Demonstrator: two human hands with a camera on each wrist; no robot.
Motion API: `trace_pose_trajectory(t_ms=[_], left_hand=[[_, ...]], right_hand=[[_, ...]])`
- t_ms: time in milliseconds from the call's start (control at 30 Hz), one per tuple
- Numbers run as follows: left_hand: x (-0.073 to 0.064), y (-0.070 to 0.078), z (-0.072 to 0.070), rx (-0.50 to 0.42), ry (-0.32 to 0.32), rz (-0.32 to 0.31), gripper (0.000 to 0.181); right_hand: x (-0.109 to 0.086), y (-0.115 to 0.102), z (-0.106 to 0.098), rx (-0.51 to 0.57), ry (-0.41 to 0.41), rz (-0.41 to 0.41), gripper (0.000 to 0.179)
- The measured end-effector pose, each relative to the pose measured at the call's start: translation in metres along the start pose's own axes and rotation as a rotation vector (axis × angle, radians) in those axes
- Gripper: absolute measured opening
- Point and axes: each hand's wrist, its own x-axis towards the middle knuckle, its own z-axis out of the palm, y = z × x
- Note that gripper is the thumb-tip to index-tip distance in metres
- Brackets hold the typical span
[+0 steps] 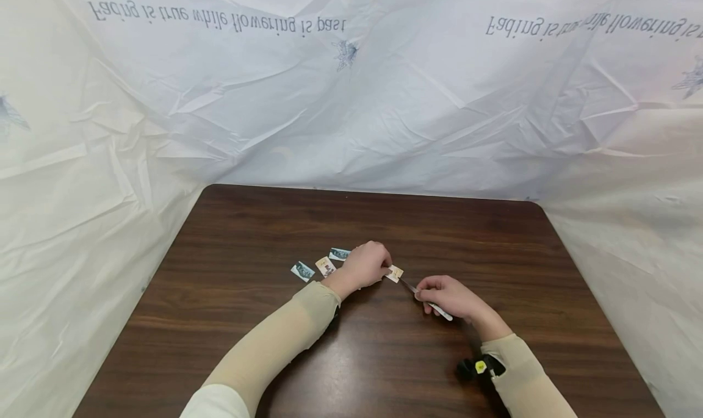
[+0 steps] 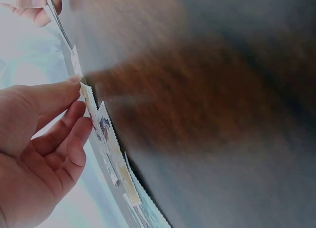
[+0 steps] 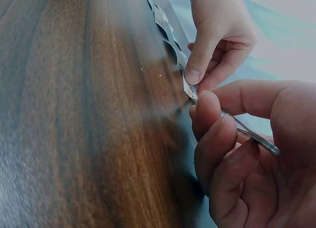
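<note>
Between thumb and finger, my left hand [image 1: 369,265] pinches the near end of a small orange-and-white postage stamp [image 1: 395,274]. My right hand [image 1: 447,296] holds metal tweezers [image 1: 441,312], whose tips meet the stamp's other end. In the left wrist view, more perforated stamps [image 2: 131,191] run in an overlapping row below the left fingers. The head view shows a teal stamp [image 1: 302,271], an orange one [image 1: 326,266] and another teal one [image 1: 339,254] left of that hand; its wrist and palm hide part of the row.
Dark wood-grain table [image 1: 351,357] carries everything, with rounded far corners. White printed sheeting [image 1: 351,131] hangs behind it and along both sides. A black device with a yellow mark [image 1: 480,367] is strapped at the right wrist.
</note>
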Motion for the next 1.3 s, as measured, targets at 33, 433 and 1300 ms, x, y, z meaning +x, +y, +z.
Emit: trace_pose_trajectory(t_ms=[33,433,1300], left_hand=[[0.0,0.0,0.0,0.001,0.003,0.003,0.006],[-0.001,0.004,-0.008,-0.009,0.067,0.006,0.011],[-0.001,0.001,-0.01,-0.024,0.083,-0.003,0.013]], right_hand=[[0.0,0.0,0.0,0.001,-0.001,-0.001,0.024],[-0.004,0.0,-0.004,0.033,0.024,-0.022,0.023],[-0.004,0.001,-0.017,0.077,0.119,-0.016,0.025]])
